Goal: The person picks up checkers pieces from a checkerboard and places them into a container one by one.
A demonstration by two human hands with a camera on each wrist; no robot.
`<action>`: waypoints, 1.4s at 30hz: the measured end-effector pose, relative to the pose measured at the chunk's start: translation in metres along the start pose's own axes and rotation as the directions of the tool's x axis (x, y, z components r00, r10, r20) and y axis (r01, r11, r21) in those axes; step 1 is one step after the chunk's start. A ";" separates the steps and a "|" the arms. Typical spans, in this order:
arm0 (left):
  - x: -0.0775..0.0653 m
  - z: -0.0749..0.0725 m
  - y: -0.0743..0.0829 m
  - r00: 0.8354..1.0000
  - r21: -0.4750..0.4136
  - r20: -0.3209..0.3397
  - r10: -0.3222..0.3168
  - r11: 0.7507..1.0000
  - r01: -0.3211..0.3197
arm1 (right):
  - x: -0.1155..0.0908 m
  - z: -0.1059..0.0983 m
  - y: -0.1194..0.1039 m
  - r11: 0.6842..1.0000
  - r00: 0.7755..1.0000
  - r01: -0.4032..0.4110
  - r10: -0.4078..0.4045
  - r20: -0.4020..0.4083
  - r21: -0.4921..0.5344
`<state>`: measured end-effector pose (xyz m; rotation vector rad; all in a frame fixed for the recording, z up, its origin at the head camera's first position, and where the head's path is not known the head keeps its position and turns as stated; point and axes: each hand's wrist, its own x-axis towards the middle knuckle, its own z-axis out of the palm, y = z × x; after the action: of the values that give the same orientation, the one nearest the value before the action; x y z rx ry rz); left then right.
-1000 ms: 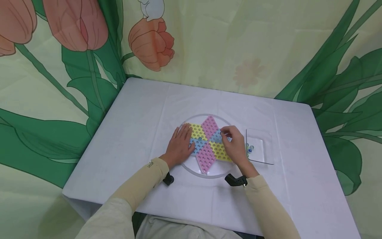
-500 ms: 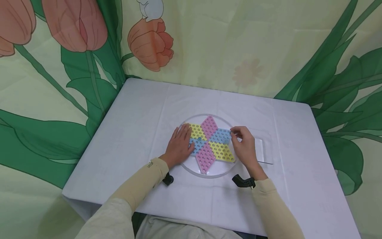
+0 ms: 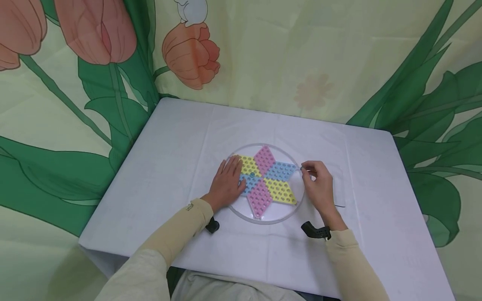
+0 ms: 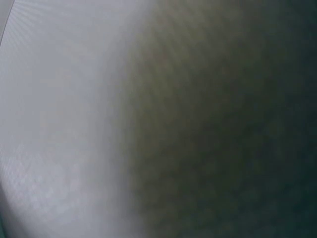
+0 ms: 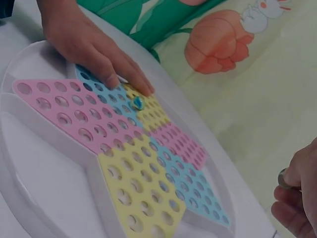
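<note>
A round Chinese checkers board (image 3: 276,212) lies on the table, its star of pink, yellow and blue sections full of holes. My left hand (image 3: 227,182) rests flat on the board's left side, fingers straight. One blue-green marble (image 5: 137,103) sits in the board near those fingers. My right hand (image 3: 319,184) is just past the board's right rim, above the table. Between thumb and fingertips it pinches a small glassy marble (image 5: 284,178). The left wrist view is mostly a dark blur and shows no hand.
A clear square container (image 3: 340,190) stands right of the board, largely hidden behind my right hand. White cloth covers the table (image 3: 188,138). A curtain (image 3: 278,54) printed with tulips hangs behind the table.
My right hand has moved right, from over the board's blue section to beyond its rim, still pinching the marble. It now covers most of the container. My left hand stays put.
</note>
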<state>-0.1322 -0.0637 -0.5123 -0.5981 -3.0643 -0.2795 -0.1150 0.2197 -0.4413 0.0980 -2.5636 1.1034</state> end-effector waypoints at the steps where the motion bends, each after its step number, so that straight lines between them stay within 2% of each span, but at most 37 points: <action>1: 0.000 0.000 0.000 1.000 0.004 -0.002 0.000 1.000 0.000 | 0.000 -0.001 0.001 1.000 1.000 -0.003 0.003 -0.004 -0.005; 8: 0.000 0.002 -0.001 1.000 0.021 0.011 -0.005 1.000 0.005 | -0.002 -0.007 0.010 1.000 0.999 -0.017 0.017 -0.033 -0.005; 28: 0.001 0.003 -0.001 1.000 0.009 -0.014 0.004 1.000 -0.004 | -0.008 -0.029 0.032 0.994 0.989 -0.105 0.104 -0.109 -0.006; 42: 0.001 0.002 0.000 1.000 0.026 -0.013 0.010 1.000 -0.009 | -0.013 -0.034 0.045 0.977 0.977 -0.205 0.200 -0.077 -0.061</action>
<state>-0.1330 -0.0634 -0.5146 -0.6068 -3.0467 -0.2415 -0.1025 0.2739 -0.4552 -0.2211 -2.5883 1.0663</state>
